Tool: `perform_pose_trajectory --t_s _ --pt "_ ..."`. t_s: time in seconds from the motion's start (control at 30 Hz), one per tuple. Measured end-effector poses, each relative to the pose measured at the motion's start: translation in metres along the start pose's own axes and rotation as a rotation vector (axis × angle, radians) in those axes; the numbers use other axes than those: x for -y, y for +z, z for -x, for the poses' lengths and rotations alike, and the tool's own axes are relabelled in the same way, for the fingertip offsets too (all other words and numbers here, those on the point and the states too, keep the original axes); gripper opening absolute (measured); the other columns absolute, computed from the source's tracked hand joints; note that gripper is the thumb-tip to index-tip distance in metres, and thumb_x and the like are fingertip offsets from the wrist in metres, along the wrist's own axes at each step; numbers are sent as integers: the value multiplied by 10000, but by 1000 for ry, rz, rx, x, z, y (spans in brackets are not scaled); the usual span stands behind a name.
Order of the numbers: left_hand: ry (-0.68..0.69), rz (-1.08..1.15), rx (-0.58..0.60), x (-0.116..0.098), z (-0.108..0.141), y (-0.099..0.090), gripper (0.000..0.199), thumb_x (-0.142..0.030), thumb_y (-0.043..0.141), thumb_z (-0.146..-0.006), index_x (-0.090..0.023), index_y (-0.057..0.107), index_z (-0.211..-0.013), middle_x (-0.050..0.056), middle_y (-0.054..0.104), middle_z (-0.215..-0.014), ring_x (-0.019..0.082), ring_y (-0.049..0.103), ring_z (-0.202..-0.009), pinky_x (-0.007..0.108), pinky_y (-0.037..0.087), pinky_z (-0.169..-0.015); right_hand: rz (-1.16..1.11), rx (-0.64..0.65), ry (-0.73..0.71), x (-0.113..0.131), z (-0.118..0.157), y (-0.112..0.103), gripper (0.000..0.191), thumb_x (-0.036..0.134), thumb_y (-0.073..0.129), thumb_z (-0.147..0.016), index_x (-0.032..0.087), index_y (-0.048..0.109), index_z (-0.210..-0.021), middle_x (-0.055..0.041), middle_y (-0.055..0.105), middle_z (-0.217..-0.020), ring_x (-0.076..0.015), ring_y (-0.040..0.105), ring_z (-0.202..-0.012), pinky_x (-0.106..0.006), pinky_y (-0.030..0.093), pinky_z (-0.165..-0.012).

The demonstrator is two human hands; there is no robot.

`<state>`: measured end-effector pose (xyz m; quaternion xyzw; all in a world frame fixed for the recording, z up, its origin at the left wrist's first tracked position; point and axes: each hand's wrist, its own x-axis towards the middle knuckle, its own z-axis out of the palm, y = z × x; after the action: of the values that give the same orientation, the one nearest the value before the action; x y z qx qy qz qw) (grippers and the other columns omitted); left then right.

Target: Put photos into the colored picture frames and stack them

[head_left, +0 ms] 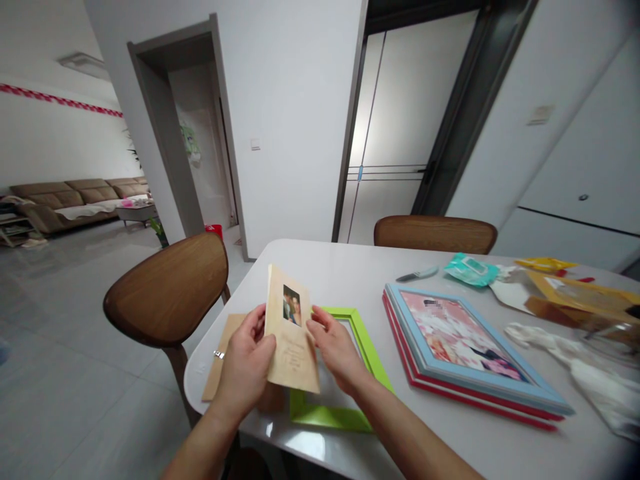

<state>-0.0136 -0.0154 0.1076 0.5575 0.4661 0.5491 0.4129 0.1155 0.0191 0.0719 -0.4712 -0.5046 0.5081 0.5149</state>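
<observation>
A cream card (285, 343) with a small photo and faint lettering is held upright, tilted back, above the table's near left end. My left hand (246, 365) grips its left edge, the thumb lying on the front. On the opposite edge, my right hand (336, 343) pinches the card with bent fingers. Below the hands lies a bright green picture frame (373, 353), partly hidden by the card and my right arm. A brown backing board (231, 328) with a small metal fitting lies under my left hand, mostly covered.
Blue and red picture frames (425, 357) are stacked on the right of the white table (330, 267). Behind them are a knife (417, 274) and a teal wipes pack (471, 270). Crumpled packaging (575, 353) covers the far right. Wooden chairs (173, 287) stand at the left and back.
</observation>
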Motion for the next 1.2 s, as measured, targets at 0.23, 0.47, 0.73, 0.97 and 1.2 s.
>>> perform_pose_trajectory --t_s 0.23,0.47,0.73,0.97,1.2 --pt "-194 63 117 64 11 37 554 -107 429 -614 -81 361 -1164 121 512 -1148 188 488 -1042 293 394 -886 19 -36 235 -24 7 -67 487 189 343 -704 110 383 -1183 -84 667 -766 -176 616 -596 -271 457 -517" --pt "-6 -529 219 79 23 34 569 -157 478 -637 -100 377 -1194 114 405 -1256 210 348 -1162 341 244 -1008 548 -113 91 -38 -7 -86 452 167 320 -687 125 517 -1091 -67 674 -746 -175 618 -614 -235 445 -511" --pt "81 -631 345 82 30 30 581 -278 558 -634 -134 418 -1179 111 354 -1297 235 291 -1196 393 234 -1006 943 -126 -40 -40 -13 -77 399 170 339 -701 132 559 -1032 -75 655 -866 -165 599 -732 -225 430 -618" --pt "137 -765 491 71 32 33 521 -387 581 -635 -163 504 -1099 120 415 -1255 273 340 -1162 434 197 -1004 1268 -147 0 -34 -12 -78 308 313 419 -702 103 591 -847 -158 612 -807 -242 583 -731 -317 398 -627" --pt "126 -725 467 68 36 28 547 -364 568 -653 -176 459 -1154 109 377 -1285 262 300 -1198 434 182 -1015 1495 -159 -7 -41 -11 -79 335 354 441 -723 127 521 -956 -111 562 -868 -220 574 -733 -295 388 -595"
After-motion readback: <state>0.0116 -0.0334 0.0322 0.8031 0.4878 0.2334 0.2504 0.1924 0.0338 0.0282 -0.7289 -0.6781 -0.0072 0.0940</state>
